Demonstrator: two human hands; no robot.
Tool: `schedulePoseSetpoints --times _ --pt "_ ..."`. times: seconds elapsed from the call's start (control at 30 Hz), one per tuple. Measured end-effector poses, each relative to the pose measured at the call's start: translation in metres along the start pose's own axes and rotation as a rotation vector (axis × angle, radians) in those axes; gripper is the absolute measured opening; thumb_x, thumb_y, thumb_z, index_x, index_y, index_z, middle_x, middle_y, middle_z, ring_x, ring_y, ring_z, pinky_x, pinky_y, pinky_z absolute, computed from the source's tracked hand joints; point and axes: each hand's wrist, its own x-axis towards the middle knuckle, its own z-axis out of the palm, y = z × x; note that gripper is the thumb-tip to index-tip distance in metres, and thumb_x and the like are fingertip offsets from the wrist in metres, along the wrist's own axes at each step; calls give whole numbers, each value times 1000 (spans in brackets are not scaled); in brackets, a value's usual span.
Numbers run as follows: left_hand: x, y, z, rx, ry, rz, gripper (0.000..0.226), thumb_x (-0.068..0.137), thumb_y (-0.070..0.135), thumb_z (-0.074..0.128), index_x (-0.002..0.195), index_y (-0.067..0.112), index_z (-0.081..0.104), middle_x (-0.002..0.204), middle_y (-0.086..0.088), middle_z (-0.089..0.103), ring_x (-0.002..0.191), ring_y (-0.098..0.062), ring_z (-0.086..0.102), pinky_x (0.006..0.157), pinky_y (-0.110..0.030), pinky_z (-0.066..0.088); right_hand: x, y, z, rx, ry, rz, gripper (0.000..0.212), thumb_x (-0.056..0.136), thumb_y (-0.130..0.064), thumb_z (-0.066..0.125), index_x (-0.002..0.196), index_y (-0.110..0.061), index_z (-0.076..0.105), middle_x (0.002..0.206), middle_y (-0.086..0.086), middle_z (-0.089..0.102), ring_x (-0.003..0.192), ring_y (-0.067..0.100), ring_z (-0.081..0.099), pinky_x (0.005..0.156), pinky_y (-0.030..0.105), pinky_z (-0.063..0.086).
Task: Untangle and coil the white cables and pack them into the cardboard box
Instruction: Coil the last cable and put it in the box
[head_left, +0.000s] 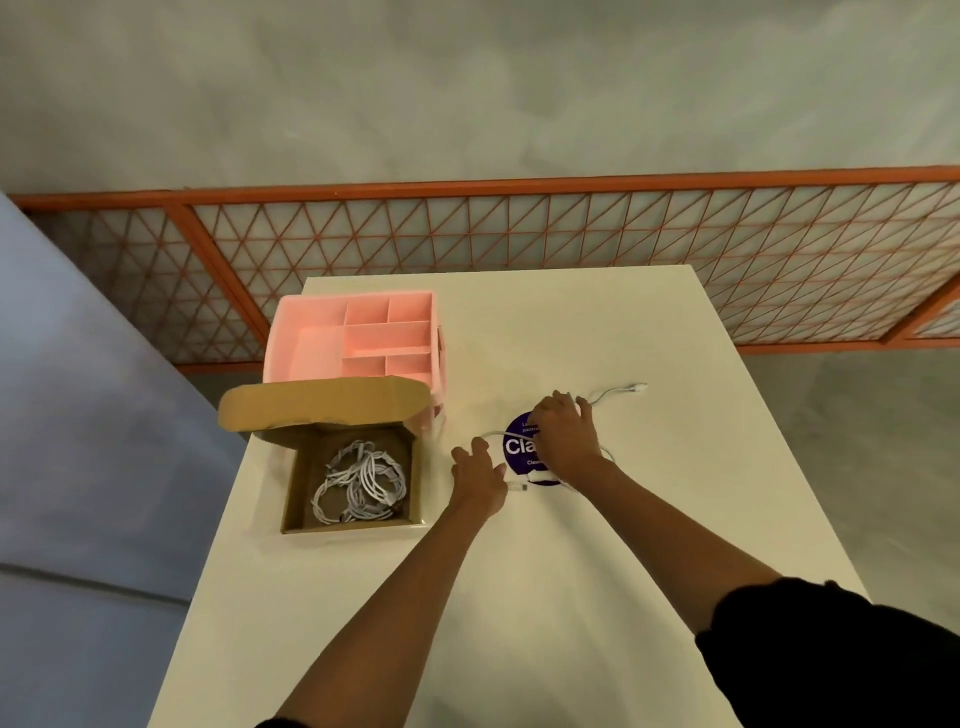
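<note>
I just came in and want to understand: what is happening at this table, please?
A person works on one loose white cable lying on the white table, across a round purple sticker. The right hand lies over its middle; whether it grips it is unclear. The left hand rests open near one plug end. Several coiled white cables already lie in the open cardboard box, in front of a pink organizer.
</note>
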Motion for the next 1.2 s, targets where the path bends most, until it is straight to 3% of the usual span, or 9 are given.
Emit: schedulePoseSetpoints --times 0.1,0.23,0.37,0.53,0.67,0.83,0.97,1.07,1.2 --pt "9 8 4 -80 27 -113 48 97 19 51 136 1 28 139 -22 34 125 -34 44 101 -37 39 6 9 1 -189 -113 -59 46 95 -24 49 139 -14 40 148 5 34 147 25 7 117 50 2" --pt "17 14 8 -259 75 -248 59 96 15 53 141 -3 21 145 -21 34 131 -33 40 103 -34 38 10 16 -2 -297 -190 -62 45 93 -21 54 135 -12 43 143 8 40 144 31 15 116 55 0" --pt "26 14 9 -616 115 -356 25 95 9 53 115 -6 58 119 -19 62 100 -31 63 90 -38 50 8 22 -3 -285 -167 -45 35 91 -16 54 126 -13 50 126 5 55 138 28 25 116 52 4" --pt "13 28 -8 -847 144 -157 20 101 16 42 95 7 59 82 -3 58 65 -12 55 70 -32 51 3 28 -14 -121 -70 -41 29 93 -17 50 122 -16 56 122 4 57 121 22 47 115 43 14" --pt "-3 41 -32 -953 130 -48 26 101 20 42 89 14 65 62 2 43 55 -9 38 50 -21 33 -7 29 -29 183 35 37 24 97 -15 46 117 -9 58 120 8 53 102 28 59 84 35 46" --pt "-35 54 -62 -1038 67 83 25 100 20 45 89 14 66 53 5 27 47 -7 19 39 -17 17 -27 25 -55 389 204 141 24 100 -16 39 113 -2 53 116 15 51 93 37 61 74 39 47" --pt "-65 66 -86 -1110 -133 249 31 101 30 42 104 12 66 44 11 24 38 -3 17 34 -15 15 -43 18 -72 470 296 124 23 101 -18 35 113 -1 45 105 20 60 88 38 59 66 35 39" --pt "-86 76 -103 -1138 -235 400 33 101 31 38 106 11 63 44 11 25 37 -1 18 35 -15 16 -58 11 -84 508 263 116 27 102 -23 33 114 -1 44 99 22 62 86 41 61 65 39 42" --pt "-106 86 -119 -1172 -167 487 34 102 29 34 105 9 62 51 7 47 41 -3 35 41 -15 31 -77 -1 -90 481 100 -40 42 103 -34 29 102 -3 57 100 16 68 88 35 62 75 38 47"
